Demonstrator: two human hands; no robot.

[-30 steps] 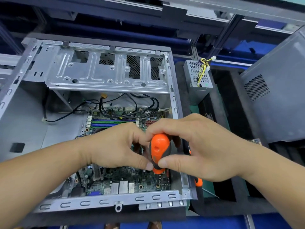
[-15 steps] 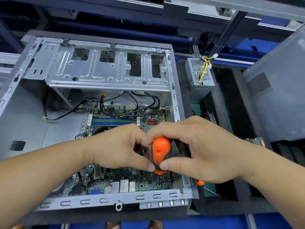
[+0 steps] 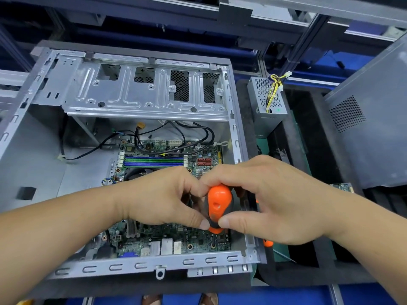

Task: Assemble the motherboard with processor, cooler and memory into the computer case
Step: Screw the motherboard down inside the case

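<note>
Both hands, left hand (image 3: 163, 199) and right hand (image 3: 271, 201), pinching orange screwdriver (image 3: 218, 205), seemingly fastening motherboard (image 3: 198, 241) into case (image 3: 145, 264). Next: keeping tip seated, upright.

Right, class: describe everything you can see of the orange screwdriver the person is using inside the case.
The screwdriver has a chunky orange handle with dark grey grip panels, seemingly plastic and rubber. It stands nearly upright over the near right corner of the green motherboard, its dark shaft reaching down to a mounting hole there; the tip is too small to make out. The right hand wraps the handle, and the left hand pinches its lower part, thumbs almost meeting.
</note>
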